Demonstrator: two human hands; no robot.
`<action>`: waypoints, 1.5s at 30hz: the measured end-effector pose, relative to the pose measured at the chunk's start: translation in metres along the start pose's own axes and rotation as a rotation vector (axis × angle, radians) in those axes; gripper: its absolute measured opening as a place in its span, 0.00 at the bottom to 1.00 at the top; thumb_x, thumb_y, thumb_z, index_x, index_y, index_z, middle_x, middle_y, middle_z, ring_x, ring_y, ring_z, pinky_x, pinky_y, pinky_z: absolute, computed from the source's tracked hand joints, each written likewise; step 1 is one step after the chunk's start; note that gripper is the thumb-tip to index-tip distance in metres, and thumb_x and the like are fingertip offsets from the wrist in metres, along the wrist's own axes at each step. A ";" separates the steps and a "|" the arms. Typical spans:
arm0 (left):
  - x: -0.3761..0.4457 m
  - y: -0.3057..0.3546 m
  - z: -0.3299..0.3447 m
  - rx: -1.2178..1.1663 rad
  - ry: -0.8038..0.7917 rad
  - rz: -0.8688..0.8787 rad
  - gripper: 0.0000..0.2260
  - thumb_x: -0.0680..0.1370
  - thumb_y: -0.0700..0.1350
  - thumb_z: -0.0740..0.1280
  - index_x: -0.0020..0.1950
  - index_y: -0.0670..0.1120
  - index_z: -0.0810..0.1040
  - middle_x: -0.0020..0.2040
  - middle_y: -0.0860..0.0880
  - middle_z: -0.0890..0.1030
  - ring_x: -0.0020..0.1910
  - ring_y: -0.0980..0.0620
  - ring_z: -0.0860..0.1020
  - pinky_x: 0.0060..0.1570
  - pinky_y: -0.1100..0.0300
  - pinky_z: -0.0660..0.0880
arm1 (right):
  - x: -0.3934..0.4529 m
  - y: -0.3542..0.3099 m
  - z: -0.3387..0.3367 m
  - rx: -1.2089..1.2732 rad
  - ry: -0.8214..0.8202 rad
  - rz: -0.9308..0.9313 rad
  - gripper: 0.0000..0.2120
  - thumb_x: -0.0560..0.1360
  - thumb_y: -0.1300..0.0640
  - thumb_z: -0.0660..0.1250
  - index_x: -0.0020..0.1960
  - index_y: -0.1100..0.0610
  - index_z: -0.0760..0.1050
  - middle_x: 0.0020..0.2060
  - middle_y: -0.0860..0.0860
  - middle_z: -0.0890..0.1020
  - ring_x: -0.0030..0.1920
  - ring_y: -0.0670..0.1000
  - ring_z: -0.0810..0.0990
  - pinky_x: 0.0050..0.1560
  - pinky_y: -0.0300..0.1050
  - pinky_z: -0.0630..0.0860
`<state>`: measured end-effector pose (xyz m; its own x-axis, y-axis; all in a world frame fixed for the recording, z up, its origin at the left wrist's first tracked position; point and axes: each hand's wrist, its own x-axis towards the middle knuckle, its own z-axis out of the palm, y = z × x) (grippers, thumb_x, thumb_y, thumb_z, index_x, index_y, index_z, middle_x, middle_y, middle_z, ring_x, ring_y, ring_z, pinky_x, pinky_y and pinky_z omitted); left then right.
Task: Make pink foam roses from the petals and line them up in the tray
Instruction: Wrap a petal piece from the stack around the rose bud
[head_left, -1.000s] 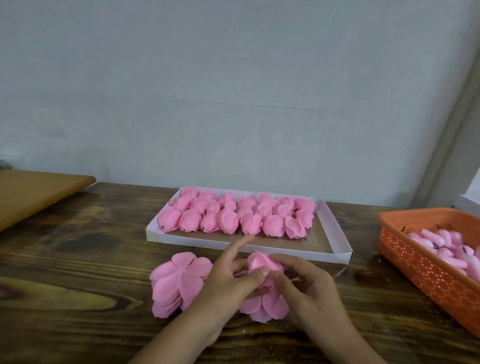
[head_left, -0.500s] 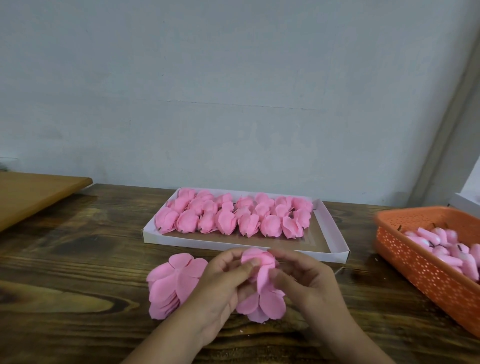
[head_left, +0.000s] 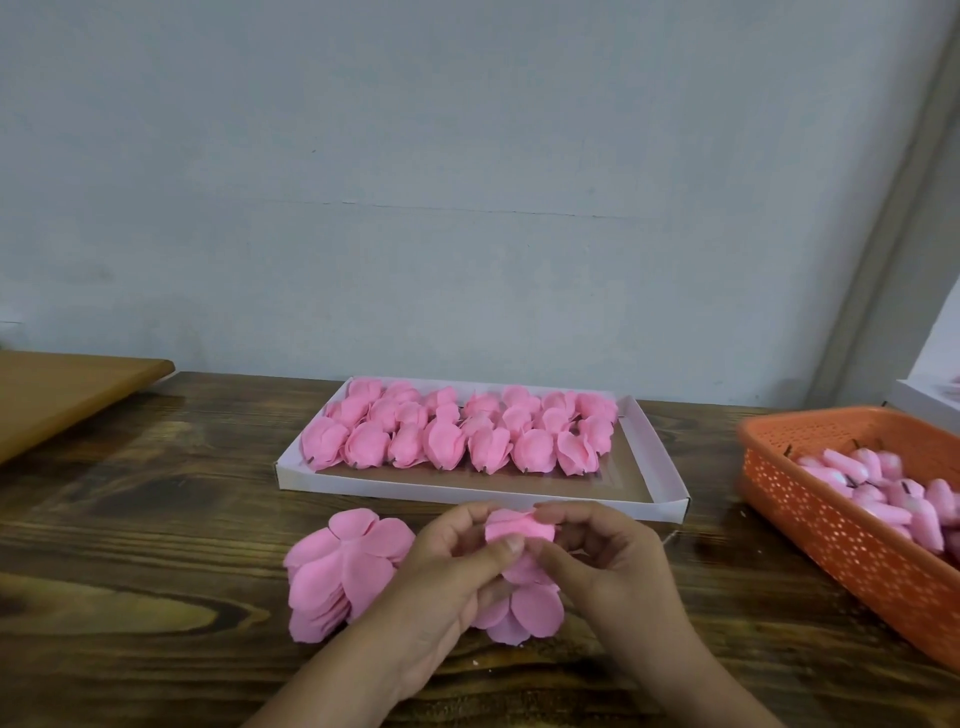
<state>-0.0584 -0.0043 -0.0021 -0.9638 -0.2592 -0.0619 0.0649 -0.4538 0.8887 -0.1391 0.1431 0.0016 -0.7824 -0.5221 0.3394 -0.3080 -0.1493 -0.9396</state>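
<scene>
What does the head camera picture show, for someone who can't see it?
Two hands, left hand and right hand, wrap pink petals into a rose over a wooden table. Behind sits a white tray of finished roses.

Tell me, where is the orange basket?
In the head view the orange basket sits on the table's far right, right of the white tray of roses, with pink buds inside.

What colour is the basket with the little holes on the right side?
The basket is orange, seen clearly in the head view.
</scene>
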 end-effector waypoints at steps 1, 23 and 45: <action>0.000 0.000 -0.001 -0.033 0.006 0.001 0.21 0.71 0.40 0.74 0.63 0.38 0.78 0.58 0.38 0.84 0.58 0.41 0.84 0.50 0.56 0.83 | 0.000 -0.002 0.000 0.036 -0.007 0.003 0.14 0.73 0.68 0.73 0.49 0.49 0.85 0.38 0.56 0.85 0.37 0.52 0.82 0.38 0.44 0.79; 0.002 0.006 0.001 -0.312 0.040 -0.012 0.20 0.72 0.41 0.70 0.63 0.37 0.78 0.58 0.36 0.83 0.53 0.42 0.82 0.66 0.46 0.72 | -0.003 -0.007 0.005 0.834 -0.272 0.556 0.13 0.73 0.63 0.73 0.57 0.64 0.83 0.38 0.54 0.82 0.31 0.44 0.77 0.36 0.34 0.79; -0.001 0.006 0.001 -0.278 -0.030 -0.006 0.17 0.74 0.40 0.69 0.62 0.36 0.80 0.52 0.33 0.83 0.37 0.40 0.80 0.31 0.51 0.79 | -0.011 0.000 0.024 0.645 -0.122 0.464 0.20 0.67 0.65 0.75 0.58 0.64 0.80 0.31 0.58 0.77 0.28 0.50 0.74 0.28 0.41 0.75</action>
<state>-0.0569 -0.0059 0.0035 -0.9714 -0.2323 -0.0499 0.1235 -0.6731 0.7292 -0.1174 0.1288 -0.0028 -0.6778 -0.7324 -0.0645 0.4367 -0.3304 -0.8367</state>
